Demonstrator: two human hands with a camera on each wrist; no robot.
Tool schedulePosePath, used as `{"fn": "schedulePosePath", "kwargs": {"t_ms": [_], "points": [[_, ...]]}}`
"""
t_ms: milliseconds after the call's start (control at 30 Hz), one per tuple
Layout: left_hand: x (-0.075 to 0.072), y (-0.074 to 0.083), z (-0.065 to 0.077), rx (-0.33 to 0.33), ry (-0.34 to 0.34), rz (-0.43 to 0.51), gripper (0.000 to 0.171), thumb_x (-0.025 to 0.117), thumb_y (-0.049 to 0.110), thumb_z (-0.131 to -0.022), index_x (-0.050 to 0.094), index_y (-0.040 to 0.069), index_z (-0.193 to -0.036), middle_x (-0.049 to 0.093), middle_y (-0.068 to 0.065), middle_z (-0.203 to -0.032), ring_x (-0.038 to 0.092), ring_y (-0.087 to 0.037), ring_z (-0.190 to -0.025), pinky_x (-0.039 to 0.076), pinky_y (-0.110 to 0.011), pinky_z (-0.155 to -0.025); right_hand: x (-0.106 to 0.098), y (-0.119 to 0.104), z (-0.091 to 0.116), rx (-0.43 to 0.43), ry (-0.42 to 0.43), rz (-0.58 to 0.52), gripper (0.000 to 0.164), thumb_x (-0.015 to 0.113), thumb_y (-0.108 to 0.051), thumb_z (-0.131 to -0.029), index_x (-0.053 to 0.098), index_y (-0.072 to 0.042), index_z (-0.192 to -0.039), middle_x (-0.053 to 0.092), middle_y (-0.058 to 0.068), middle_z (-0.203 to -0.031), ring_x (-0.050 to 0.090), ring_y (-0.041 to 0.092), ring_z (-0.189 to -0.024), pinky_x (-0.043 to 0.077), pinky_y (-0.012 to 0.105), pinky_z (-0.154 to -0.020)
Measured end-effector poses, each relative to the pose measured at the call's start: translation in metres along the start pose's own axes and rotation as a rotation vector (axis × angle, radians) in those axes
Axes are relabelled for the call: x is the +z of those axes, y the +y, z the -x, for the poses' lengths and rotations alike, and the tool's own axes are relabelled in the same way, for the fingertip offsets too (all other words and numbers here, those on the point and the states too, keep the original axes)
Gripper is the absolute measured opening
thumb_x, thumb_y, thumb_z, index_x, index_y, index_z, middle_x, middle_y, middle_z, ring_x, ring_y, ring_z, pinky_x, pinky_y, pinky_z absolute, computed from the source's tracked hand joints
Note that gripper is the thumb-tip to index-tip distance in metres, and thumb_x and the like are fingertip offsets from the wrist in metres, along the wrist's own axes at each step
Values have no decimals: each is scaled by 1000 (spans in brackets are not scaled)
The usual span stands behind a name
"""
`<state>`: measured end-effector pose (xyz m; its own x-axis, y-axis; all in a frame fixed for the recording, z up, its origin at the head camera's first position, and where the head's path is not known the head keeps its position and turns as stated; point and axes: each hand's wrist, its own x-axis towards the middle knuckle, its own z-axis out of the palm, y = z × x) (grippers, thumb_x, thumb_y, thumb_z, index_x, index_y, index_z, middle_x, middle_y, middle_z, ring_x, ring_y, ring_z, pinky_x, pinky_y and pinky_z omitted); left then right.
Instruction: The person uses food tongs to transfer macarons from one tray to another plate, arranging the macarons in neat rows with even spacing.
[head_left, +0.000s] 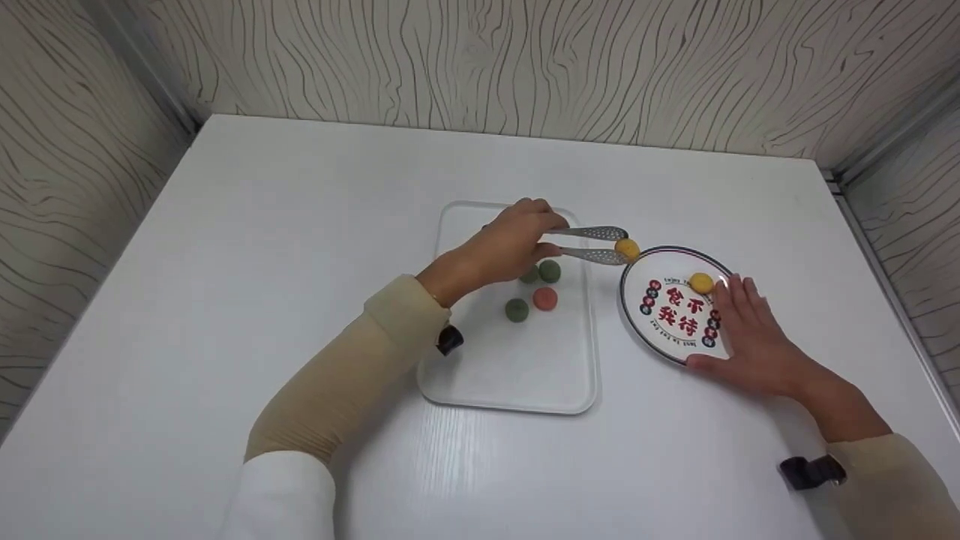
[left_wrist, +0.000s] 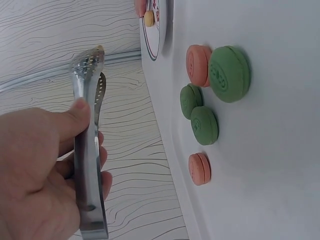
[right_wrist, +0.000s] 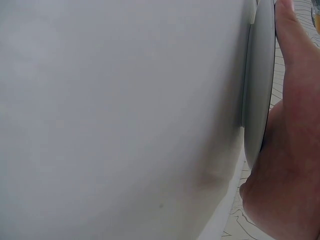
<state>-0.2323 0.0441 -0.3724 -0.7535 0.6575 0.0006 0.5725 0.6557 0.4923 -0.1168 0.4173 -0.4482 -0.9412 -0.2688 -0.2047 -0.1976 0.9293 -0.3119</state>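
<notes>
My left hand (head_left: 510, 244) holds metal tongs (head_left: 592, 256) with perforated tips above the tray. Between the tips is a yellow macaron (head_left: 627, 250), just off the plate's upper left rim. The round plate (head_left: 637, 319) has a dark edge and red lettering, and a second yellow macaron (head_left: 701, 283) lies on it. My right hand (head_left: 757, 349) rests on the plate's right side, fingers extended and thumb at the lower rim. Three green macarons (left_wrist: 229, 74) and two pink macarons (left_wrist: 199, 168) lie on the tray in the left wrist view; the left hand partly hides them in the head view.
The white rectangular tray (head_left: 517, 375) lies mid-table, left of the plate, with a low raised rim. Around them extends a white table (head_left: 262, 247). Wood-grain patterned panels (head_left: 465, 67) stand behind the table and at both sides.
</notes>
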Motion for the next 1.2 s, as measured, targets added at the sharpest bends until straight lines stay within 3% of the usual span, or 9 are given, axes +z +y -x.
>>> {"fn": "schedulePosePath", "kwargs": {"t_ms": [867,1200], "points": [[32,25,-41,10,-25,-83,36,66,24,-101,65,15,-136,63,-1,-128,52,-15,-115,42,-25,-101,0,2,-1,3,-10,10,122,68,-59,-90,-8,10,-157,-16,34,-162,-22,47,-149,-14,54,-120],[43,39,-55,-49,-57,-88,38,65,26,-101,63,19,-139,60,4,-128,49,-10,-115,44,-24,-100,1,2,-1,4,2,5,121,68,-59,-90,-6,10,-157,-15,34,-162,-22,46,-149,-15,52,-120]]}}
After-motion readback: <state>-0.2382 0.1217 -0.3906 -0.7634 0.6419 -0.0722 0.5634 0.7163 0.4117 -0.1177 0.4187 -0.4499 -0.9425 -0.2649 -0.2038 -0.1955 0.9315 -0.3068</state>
